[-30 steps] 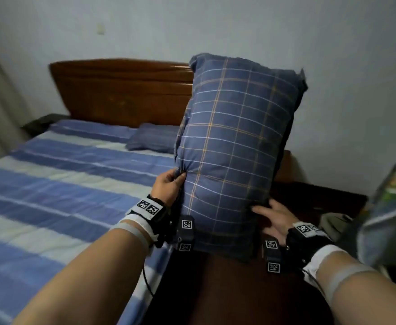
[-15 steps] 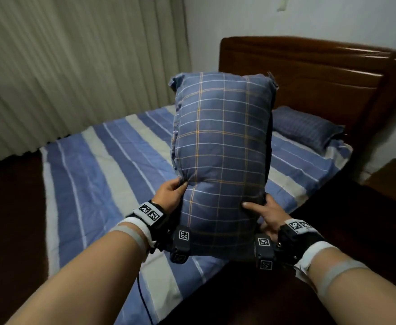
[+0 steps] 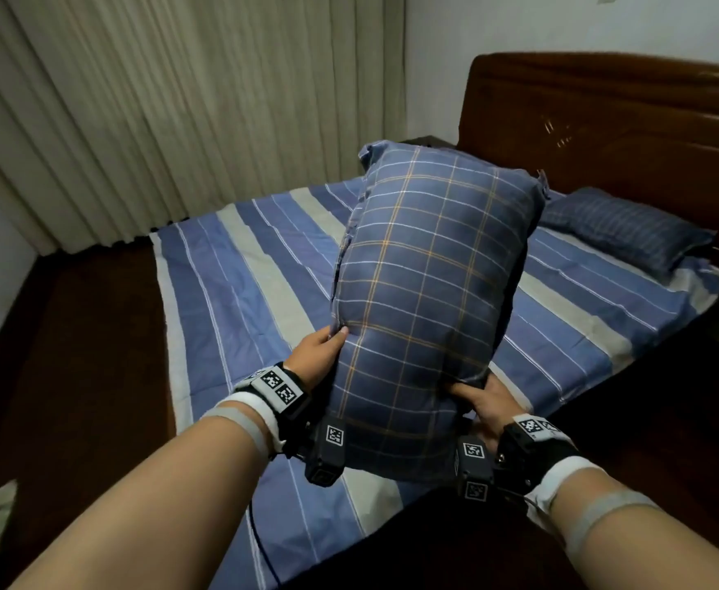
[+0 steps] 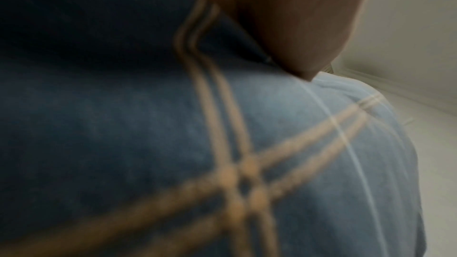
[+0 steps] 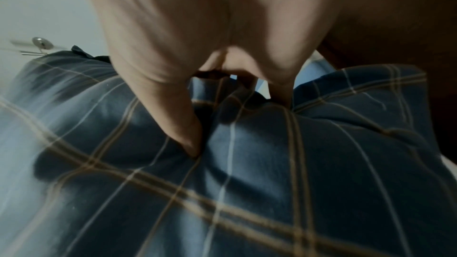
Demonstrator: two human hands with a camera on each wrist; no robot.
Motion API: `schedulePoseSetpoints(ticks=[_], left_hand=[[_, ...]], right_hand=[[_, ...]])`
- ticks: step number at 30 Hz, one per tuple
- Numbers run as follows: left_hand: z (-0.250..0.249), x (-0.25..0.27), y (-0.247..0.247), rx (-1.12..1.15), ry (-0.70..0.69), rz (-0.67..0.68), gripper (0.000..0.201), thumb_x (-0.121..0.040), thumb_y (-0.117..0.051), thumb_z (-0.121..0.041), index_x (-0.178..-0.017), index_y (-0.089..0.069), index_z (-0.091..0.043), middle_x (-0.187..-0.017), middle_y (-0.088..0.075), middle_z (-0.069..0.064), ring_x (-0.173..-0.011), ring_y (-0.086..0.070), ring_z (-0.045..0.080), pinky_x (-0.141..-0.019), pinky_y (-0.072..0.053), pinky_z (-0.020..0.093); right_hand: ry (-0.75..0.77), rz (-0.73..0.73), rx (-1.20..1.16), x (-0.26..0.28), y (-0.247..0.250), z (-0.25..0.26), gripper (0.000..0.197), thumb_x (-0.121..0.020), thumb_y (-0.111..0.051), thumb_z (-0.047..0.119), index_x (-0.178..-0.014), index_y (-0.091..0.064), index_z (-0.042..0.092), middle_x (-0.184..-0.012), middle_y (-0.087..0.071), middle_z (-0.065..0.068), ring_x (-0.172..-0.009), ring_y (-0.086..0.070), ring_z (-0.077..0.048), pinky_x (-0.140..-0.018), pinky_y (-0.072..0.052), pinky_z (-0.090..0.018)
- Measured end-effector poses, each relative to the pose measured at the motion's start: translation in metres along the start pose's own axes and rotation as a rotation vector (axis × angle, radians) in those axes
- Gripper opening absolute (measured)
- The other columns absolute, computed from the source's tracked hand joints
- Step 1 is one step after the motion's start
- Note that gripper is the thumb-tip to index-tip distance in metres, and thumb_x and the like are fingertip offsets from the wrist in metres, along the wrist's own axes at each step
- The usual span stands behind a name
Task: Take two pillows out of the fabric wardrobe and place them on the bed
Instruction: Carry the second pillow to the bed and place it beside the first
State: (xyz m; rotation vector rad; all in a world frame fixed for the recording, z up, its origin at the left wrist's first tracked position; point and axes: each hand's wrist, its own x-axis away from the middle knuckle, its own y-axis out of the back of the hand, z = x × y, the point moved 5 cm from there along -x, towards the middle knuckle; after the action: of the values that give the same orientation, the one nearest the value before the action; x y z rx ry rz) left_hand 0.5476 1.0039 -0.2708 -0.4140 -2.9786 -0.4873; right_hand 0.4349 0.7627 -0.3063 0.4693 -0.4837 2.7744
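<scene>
1. Both hands gripped the plaid pillow (image 3: 430,300) near its lower end: the left hand (image 3: 316,352) clutched the left edge with its thumb on the front face, and the right hand (image 3: 483,404) pinched the lower right edge.
2. Beneath it lay the bed (image 3: 238,291), covered with a blue and grey striped sheet; the held pillow stood on end above the sheet, tilted away from the person, with most of its bulk above and beyond the two hands.
3. Behind the bed stood a dark wooden headboard (image 3: 604,121), and pale pleated curtains (image 3: 158,112) hung along the far side.
4. A second pillow (image 3: 621,232) of the same dark blue (its check finer, as far as the head view showed) lay flat on the sheet just before the headboard, apart from the held one.
5. From the right wrist, the thumb (image 5: 183,124) dug into a fold of the plaid cloth (image 5: 247,192) while the fingers (image 5: 279,77) curled behind it.
6. From the left wrist, blurred blue fabric (image 4: 148,124) with tan crossing lines filled nearly the whole view, and part of the hand (image 4: 296,22) pressed against it at the top; how the fingers lay could not be told there.
</scene>
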Motion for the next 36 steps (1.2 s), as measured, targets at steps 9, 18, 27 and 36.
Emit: schedulePoseSetpoints(ticks=[9, 18, 27, 36], left_hand=[[0.073, 0.065, 0.257, 0.107, -0.018, 0.189, 0.051, -0.072, -0.086, -0.039, -0.113, -0.065, -0.017, -0.105, -0.078, 0.002, -0.1, -0.074, 0.021, -0.092, -0.055, 0.034], [0.133, 0.032, 0.479, 0.01, -0.1, 0.073, 0.082, -0.075, -0.085, -0.021, -0.143, -0.04, -0.017, -0.136, -0.059, -0.003, -0.125, -0.056, 0.012, -0.11, -0.041, 0.029], [0.158, -0.125, 0.647, -0.027, -0.169, 0.112, 0.069, -0.08, -0.08, -0.012, -0.138, -0.044, -0.015, -0.121, -0.063, -0.01, -0.099, -0.058, -0.017, -0.093, -0.047, 0.008], [0.149, -0.313, 0.866, -0.1, -0.228, 0.016, 0.068, -0.083, -0.075, -0.006, -0.142, -0.04, -0.01, -0.131, -0.055, -0.004, -0.122, -0.052, 0.01, -0.087, -0.037, -0.003]], right_hand=[[0.083, -0.051, 0.14, 0.03, -0.269, -0.066, 0.032, -0.086, -0.063, -0.007, -0.117, -0.061, 0.003, -0.079, -0.076, -0.009, -0.054, -0.072, -0.008, -0.043, -0.052, -0.018], [-0.017, 0.046, 0.181, 0.004, -0.493, -0.091, 0.02, -0.086, -0.068, 0.003, -0.098, -0.06, 0.018, -0.093, -0.068, -0.005, -0.077, -0.062, -0.015, -0.061, -0.047, -0.029], [0.008, -0.022, 0.105, -0.132, -0.67, -0.11, 0.031, -0.085, -0.07, 0.002, -0.109, -0.061, 0.017, -0.101, -0.072, -0.005, -0.081, -0.067, -0.016, -0.06, -0.049, -0.03], [0.045, 0.053, 0.166, -0.321, -0.891, -0.054, 0.045, -0.081, -0.075, 0.005, -0.121, -0.058, 0.017, -0.105, -0.073, -0.006, -0.092, -0.07, -0.021, -0.059, -0.053, -0.028]])
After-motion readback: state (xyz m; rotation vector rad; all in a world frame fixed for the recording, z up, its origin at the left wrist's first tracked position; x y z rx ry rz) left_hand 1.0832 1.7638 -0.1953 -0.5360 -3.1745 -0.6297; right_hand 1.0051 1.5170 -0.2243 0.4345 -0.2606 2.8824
